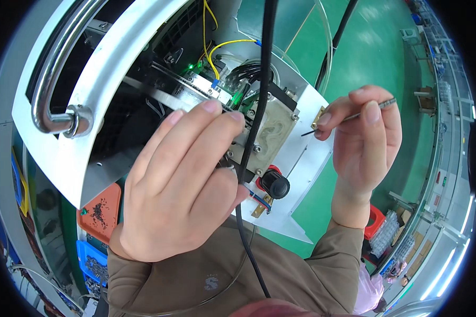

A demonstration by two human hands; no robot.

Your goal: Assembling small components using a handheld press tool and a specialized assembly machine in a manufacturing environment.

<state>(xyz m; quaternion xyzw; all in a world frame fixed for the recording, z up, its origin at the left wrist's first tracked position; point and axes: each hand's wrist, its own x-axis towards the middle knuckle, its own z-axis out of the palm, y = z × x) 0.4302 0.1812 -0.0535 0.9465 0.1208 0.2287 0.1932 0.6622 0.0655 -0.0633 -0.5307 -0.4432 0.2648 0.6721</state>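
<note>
A smooth green floor (378, 47) with a soft sheen spreads across the upper middle and right of the view, and a small pale stool (409, 36) stands on it near the far edge. Along the right, long grey metal-framed shelving (447, 68) bends with the lens, with a brown cardboard box (426, 101) beside it and, lower down, a red plastic bin (374, 222) next to clear plastic packaging (384, 233). Bright white tube lights (454, 267) glow at the lower right, while a plain grey panel (1, 108) lines the left rim.
</note>
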